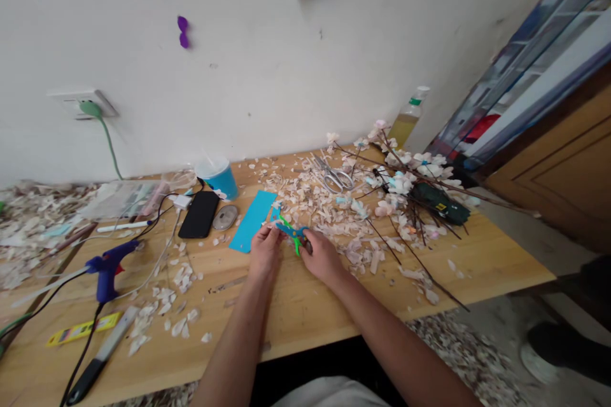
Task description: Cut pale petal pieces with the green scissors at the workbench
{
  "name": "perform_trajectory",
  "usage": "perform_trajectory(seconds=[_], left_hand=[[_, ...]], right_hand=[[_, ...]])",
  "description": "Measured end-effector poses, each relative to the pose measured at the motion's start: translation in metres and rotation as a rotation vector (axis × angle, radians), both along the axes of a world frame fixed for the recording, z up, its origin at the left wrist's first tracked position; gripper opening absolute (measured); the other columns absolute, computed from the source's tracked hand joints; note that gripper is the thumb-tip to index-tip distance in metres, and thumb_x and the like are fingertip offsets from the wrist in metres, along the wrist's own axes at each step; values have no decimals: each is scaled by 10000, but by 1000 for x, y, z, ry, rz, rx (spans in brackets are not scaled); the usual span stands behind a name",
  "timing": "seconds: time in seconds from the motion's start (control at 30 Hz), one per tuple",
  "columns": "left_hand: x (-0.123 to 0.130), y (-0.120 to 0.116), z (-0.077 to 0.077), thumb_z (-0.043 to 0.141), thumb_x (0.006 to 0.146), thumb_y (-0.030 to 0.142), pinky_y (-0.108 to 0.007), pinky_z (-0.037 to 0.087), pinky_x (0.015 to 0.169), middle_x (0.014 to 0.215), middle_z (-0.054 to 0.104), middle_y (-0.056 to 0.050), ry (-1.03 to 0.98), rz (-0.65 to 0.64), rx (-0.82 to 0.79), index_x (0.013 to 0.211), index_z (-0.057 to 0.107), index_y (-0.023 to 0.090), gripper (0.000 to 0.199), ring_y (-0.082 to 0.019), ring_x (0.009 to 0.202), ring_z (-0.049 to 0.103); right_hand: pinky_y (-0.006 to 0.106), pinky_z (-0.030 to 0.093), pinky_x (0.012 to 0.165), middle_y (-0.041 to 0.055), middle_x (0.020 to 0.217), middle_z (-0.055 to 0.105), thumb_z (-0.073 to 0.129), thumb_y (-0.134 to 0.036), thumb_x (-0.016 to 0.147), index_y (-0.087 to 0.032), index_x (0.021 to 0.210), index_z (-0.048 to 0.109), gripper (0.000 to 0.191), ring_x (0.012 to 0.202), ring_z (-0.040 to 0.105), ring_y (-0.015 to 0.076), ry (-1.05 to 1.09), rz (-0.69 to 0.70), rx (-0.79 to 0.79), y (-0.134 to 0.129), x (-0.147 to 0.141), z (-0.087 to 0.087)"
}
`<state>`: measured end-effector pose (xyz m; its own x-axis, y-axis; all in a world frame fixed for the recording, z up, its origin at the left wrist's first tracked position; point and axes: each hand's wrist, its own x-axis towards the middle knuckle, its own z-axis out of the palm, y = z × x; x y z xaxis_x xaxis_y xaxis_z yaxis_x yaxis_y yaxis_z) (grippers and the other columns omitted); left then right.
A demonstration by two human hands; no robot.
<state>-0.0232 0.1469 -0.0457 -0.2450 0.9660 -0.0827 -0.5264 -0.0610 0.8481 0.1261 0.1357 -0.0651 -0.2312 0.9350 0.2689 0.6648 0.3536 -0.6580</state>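
Note:
My right hand (319,254) is closed on the handles of small blue and green scissors (292,231), whose blades point left toward my other hand. My left hand (265,245) is pinched at the blade tips, around a small pale piece that is too small to make out clearly. Just beyond my left hand lies a flat strip of blue paper (252,219) on the wooden table (296,305). Pale shavings (305,191) are heaped behind both hands. Metal scissors (333,176) rest on the heap.
To the right are flower branches (405,172), a dark pouch (440,202) and a bottle (408,119). At left lie a phone (199,214), a tape roll (225,217), a blue glue gun (109,267) with cords and a black-handled knife (102,353). A blue tub (220,178) stands behind.

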Motion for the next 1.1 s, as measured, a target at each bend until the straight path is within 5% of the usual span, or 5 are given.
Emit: perform_trajectory(seconds=[0.23,0.67,0.77,0.93,1.1], left_hand=[[-8,1,-11,769,711,373,-231,469,658,673,670,-3,370,24,41,785,717,178,216,-134,646,602],[-14,-2,5,703,766,334,-236,444,689,675,668,-27,592,-5,93,704,739,194,158,-159,687,581],[-13,-1,3,706,768,347,-237,454,696,675,663,-28,558,-43,94,703,731,186,175,-156,691,581],[-11,1,0,787,671,345,-236,485,655,761,694,-18,310,-24,4,972,715,185,349,-134,651,605],[-13,2,-3,800,644,371,-238,481,631,732,687,-22,312,-1,3,815,717,165,280,-127,611,589]], right_hand=[[302,419,727,55,866,616,567,-173,788,-173,1032,561,244,810,557,198,-4,13,15,-2,0,1],[299,428,731,52,871,621,542,-152,817,-196,995,556,184,825,569,200,-15,-37,0,0,0,-4],[301,433,738,58,893,626,549,-151,816,-198,996,558,186,844,578,205,-19,-67,-7,0,0,-5],[311,439,744,59,885,619,576,-163,793,-189,1015,546,225,841,574,213,-33,-37,34,-2,-1,-3],[316,439,764,64,904,615,572,-151,783,-190,1013,533,236,867,567,219,-30,-21,81,-2,-3,-4]])
